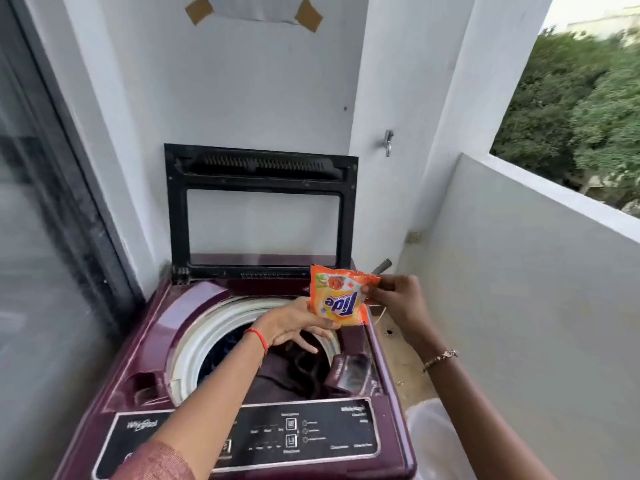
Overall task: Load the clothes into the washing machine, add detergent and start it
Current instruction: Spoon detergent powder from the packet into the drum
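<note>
A maroon top-loading washing machine (156,341) stands with its black-framed lid (259,206) raised against the wall. Dark clothes (287,372) lie inside the white-rimmed drum (207,327). Above the drum's right side I hold an orange Tide detergent sachet (337,299) upside down. My left hand (294,327) grips its lower edge, the other fingers spread over the drum. My right hand (394,299) pinches the sachet's upper right corner. Whether the sachet is torn I cannot tell.
The black control panel (277,434) runs along the machine's near edge, and a small detergent compartment (349,372) sits at the drum's right. A glass sliding door (41,237) is on the left, a white balcony parapet (536,271) on the right, a hose end (381,266) behind the machine.
</note>
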